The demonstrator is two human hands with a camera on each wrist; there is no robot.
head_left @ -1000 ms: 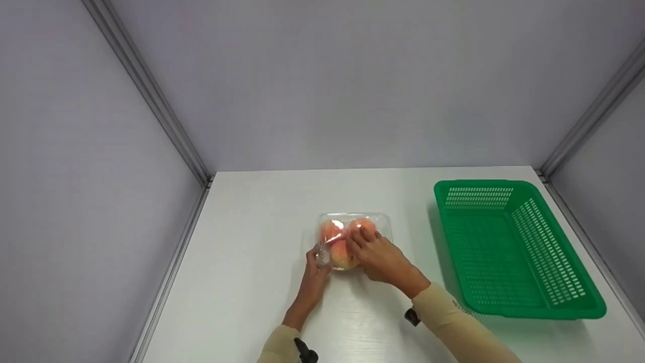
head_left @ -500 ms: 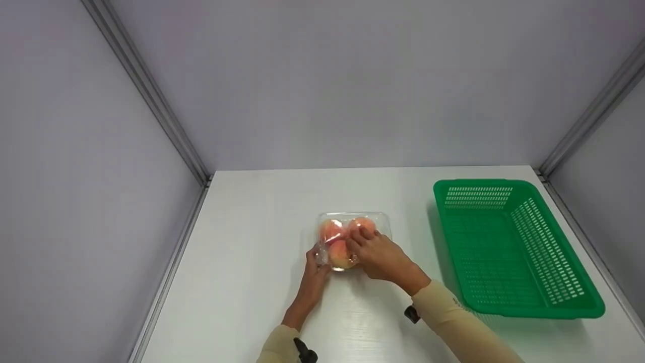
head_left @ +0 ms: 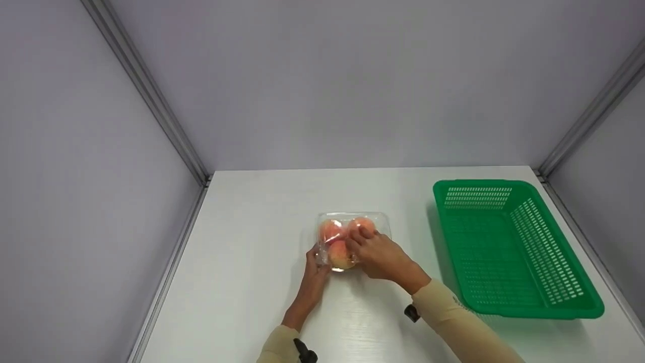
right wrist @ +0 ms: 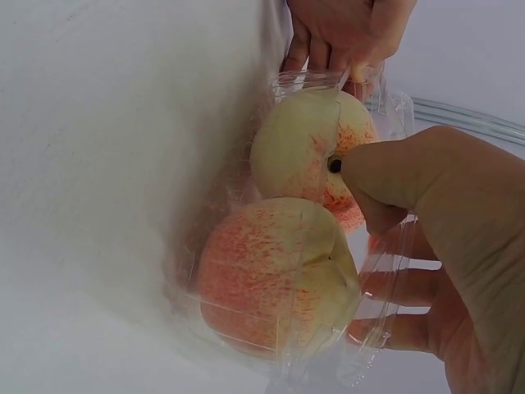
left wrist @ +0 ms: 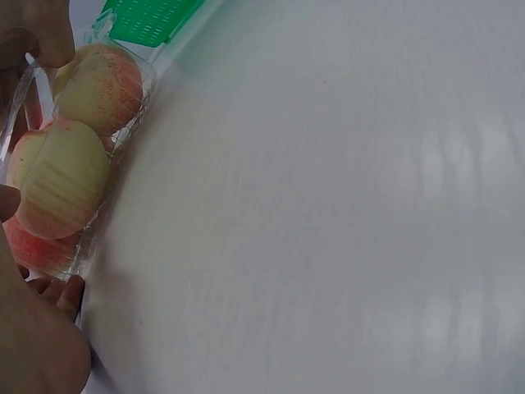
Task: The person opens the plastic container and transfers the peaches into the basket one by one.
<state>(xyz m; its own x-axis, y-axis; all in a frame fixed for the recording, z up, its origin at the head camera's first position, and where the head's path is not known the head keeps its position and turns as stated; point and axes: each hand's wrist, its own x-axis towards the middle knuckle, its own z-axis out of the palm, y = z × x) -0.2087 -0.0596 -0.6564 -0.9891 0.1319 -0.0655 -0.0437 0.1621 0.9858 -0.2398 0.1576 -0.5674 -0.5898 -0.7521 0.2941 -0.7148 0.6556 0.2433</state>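
Observation:
A clear plastic fruit box (head_left: 381,218) holding three peaches, with one front peach (head_left: 341,256), sits on the white table. My left hand (head_left: 313,277) grips its left side, thumb near the front and fingers along the edge. From the right, my right hand (head_left: 380,258) reaches over the box's lid. Its thumb lies by a peach (right wrist: 303,148) in the right wrist view, and the other fingers are behind the clear plastic, pinching it. Another peach (right wrist: 262,279) shows below. Peaches, one of them pale yellow (left wrist: 61,180), also fill the left wrist view's edge. Glare hides the lid's exact edge.
A green plastic basket (head_left: 529,310) with slotted walls stands on the right of the white table (head_left: 242,262). Grey panels (head_left: 352,101) enclose the back and both sides. Beige sleeves (head_left: 448,317) cover the forearms, with dark wrist cameras (head_left: 411,313).
Both hands stay almost in place on the box. The plastic by the left fingers and the front peach have shifted very slightly to the left.

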